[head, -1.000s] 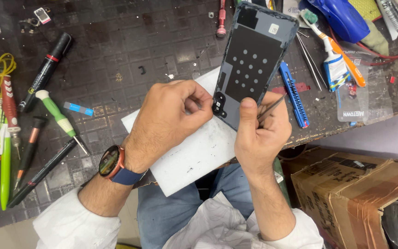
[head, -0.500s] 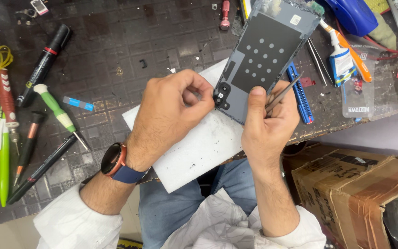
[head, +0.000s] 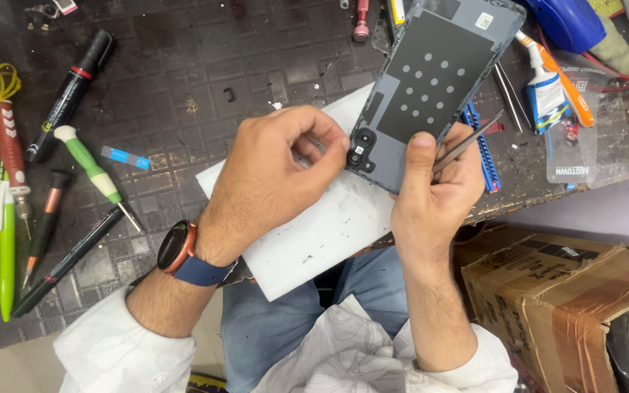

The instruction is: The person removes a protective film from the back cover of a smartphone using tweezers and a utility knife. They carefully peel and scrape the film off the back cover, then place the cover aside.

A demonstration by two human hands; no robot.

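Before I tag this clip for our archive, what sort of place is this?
Most likely a phone repair bench. The right hand holds a phone back cover with tweezers, the left hand picks at its camera corner, and screwdrivers lie on the dark work mat.

I am at a small electronics repair bench; my dark work mat (head: 183, 80) is scuffed and dusty; screwdrivers (head: 52, 218) and pens lie in a row at my left; a glue tube (head: 545, 89), a blue pry tool (head: 480, 142) and metal picks (head: 507, 91) lie at my right; a taped cardboard box (head: 562, 306) stands beside the bench; a workshop, not a home table.
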